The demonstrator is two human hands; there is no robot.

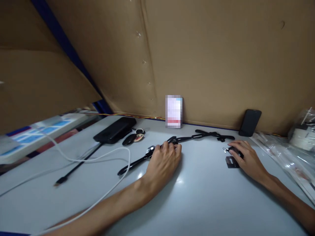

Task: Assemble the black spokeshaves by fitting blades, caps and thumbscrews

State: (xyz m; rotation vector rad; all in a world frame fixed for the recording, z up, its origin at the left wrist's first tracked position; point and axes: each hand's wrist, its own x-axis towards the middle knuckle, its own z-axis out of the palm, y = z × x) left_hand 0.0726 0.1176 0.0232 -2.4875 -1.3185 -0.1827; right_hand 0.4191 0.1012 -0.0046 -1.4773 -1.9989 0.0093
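My left hand (164,160) is closed palm-down over the middle of a long, shiny black jointed piece (135,164) lying on the table. Its fingers hide the part they grip, and a rounded silver-and-black joint shows just left of them. My right hand (248,160) pinches a small black part with a metal screw tip (225,150) pointing left. Directly below those fingers lies a flat black bracket (231,162) with a cutout. Between the two hands, farther back, more slim black pieces (214,133) cross each other on the table.
A phone with a lit, blurred screen (173,112) leans on the cardboard wall (209,65). Another dark phone (250,123) stands right. At left are a black power bank-like box (114,130), keys (133,137) and a white cable (98,160). Plastic bags (283,154) lie right.
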